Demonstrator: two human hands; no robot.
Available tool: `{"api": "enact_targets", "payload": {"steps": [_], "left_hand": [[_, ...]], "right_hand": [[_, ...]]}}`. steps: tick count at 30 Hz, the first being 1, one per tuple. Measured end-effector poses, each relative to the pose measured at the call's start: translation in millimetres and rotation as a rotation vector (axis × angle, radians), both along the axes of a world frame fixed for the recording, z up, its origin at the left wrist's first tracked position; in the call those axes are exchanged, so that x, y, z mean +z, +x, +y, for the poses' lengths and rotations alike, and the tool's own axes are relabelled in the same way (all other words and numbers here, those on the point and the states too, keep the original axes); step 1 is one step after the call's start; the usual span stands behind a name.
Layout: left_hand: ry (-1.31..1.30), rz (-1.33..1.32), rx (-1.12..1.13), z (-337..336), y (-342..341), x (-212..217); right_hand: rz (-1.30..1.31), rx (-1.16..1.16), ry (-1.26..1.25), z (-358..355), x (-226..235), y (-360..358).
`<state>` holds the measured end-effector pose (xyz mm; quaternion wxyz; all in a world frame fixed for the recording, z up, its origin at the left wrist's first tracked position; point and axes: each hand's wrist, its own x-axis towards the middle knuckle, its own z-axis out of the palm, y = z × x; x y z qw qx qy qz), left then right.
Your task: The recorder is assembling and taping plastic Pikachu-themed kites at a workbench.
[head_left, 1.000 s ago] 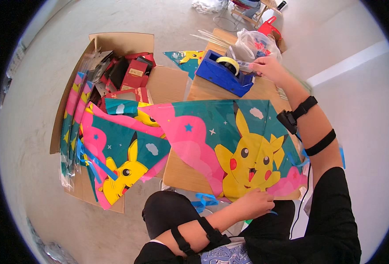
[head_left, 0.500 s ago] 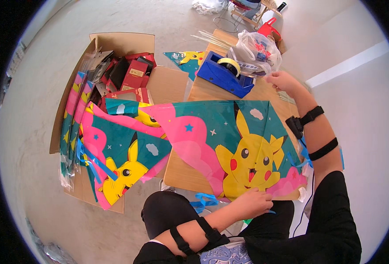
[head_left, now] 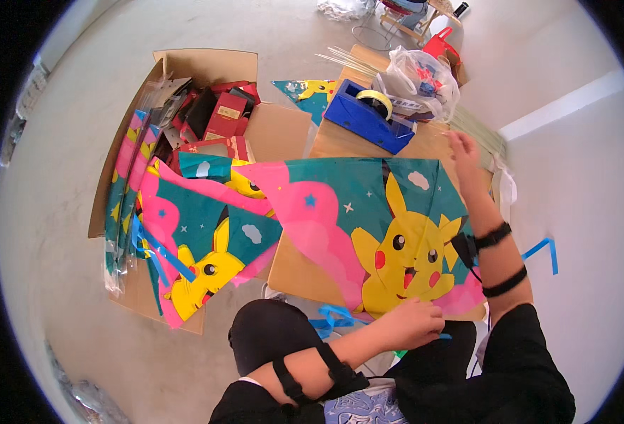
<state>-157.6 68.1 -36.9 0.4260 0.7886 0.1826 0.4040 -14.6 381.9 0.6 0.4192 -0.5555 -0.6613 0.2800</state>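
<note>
L hand [head_left: 414,324]: forearm crosses in from near left, fingers curled down, pinching near edge of the kite sheet [head_left: 368,226]. R hand [head_left: 462,152]: arm stretched far along sheet's right edge, fingers loosely spread, palm over the far right corner; can't tell if it presses. Sheet lies flat on the cardboard surface [head_left: 340,141], overhanging left. Blue tape dispenser [head_left: 368,116] just beyond far edge; clear bag [head_left: 425,78] behind it. Open floor to the right; kite stack [head_left: 185,261] crowds left.
</note>
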Motion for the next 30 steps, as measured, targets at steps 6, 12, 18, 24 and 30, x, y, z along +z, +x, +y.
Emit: {"api": "enact_targets", "payload": {"steps": [6,12,18,24,30], "left_hand": [[-0.158,-0.161,0.033,6.6,-1.0,11.4],[-0.414,-0.297,0.122,-1.5,13.0,13.0],[-0.685,-0.275,0.475,-24.7,12.7,-27.9],[-0.745,-0.321,0.4,-77.3,-3.8,52.7],[-0.462,-0.15,0.253,-157.9,-8.3,144.4]], "right_hand": [[0.153,-0.012,0.004,-165.1,111.3,-6.5],[0.091,-0.05,0.143,-297.3,130.0,32.5],[0.21,-0.076,0.003,-380.1,151.1,62.5],[0.228,0.049,-0.01,-438.0,156.3,72.4],[0.458,0.235,-0.167,-484.4,168.5,43.2]]}}
